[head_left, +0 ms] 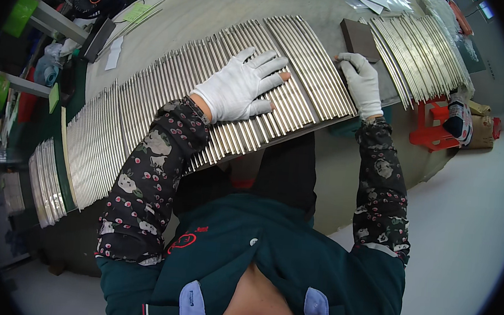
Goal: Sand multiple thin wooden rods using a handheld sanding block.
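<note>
Two gloved hands pressed flat on a row of metal rods laid across the counter (204, 17).

We see the left hand (241, 84) lying palm down with its forearm angled in from below, fingers (269, 61) spread wide and gripping nothing, resting on the long row of silvery metal rods (150, 99) that runs away to either side of them. The right hand (361, 80) reaches straight forward, fingers together and flat, touching the row's right end just below a dark block (359, 38); beyond these fingers lies a second batch of rods (420, 49).
</note>
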Motion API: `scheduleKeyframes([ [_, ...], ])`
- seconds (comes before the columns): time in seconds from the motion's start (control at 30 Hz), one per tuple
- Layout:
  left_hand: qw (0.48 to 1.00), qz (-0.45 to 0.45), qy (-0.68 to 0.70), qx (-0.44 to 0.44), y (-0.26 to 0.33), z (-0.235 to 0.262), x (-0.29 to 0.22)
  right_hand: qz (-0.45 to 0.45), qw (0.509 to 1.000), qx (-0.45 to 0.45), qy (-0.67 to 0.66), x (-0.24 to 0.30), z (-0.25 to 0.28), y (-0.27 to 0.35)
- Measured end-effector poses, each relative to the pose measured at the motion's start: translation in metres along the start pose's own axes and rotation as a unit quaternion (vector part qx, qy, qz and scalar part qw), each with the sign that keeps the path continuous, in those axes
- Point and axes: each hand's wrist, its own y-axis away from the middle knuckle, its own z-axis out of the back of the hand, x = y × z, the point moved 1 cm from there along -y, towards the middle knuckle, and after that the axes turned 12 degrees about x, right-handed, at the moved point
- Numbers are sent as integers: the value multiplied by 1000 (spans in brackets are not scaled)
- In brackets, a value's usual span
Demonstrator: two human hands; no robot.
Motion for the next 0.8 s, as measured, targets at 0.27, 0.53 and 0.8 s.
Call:
scheduleKeyframes([
  [0.27,1000,4,2,-10,-8,3,1,-12,1000,-12,12,7,-3,-3],
  [0.53,1000,12,-11,-10,-9,2,-1,4,1000,-12,12,3,-2,-2],
  [0.8,1000,12,-6,-12,-10,2,-3,-23,1000,-3,-12,-1,1,-1],
])
